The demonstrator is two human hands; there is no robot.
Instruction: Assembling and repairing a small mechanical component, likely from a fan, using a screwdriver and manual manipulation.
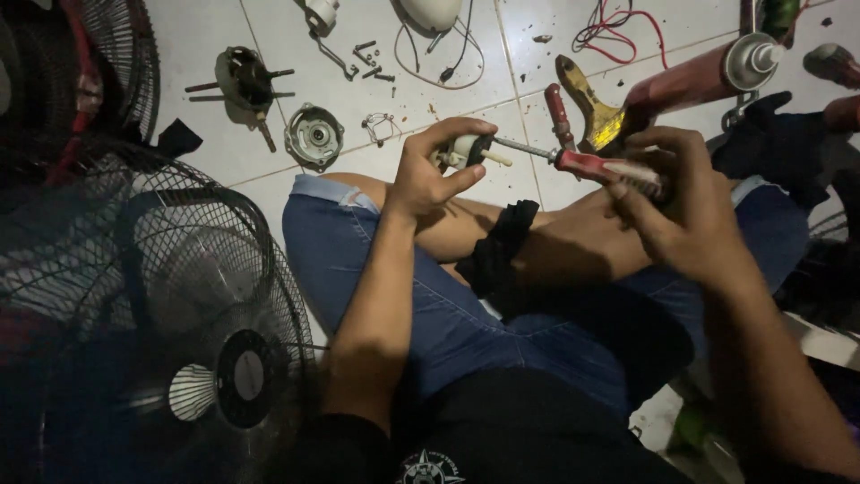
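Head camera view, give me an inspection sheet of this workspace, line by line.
Surface: white tiled floor, dirty with specks.
Job's things: small white part; red-handled screwdriver, tip at the part.
Clutter: paintbrush, spray can, round metal motor cover, loose screws.
Hands: left hand grips the part; right hand grips the screwdriver.
Cables: red wire, black cord.
Surroundings: fan grille; person seated in denim shorts.

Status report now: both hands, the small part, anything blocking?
Left hand grips small white part. Right hand holds red-handled screwdriver, tip at the part. Nothing between them; paintbrush and spray can lie behind.
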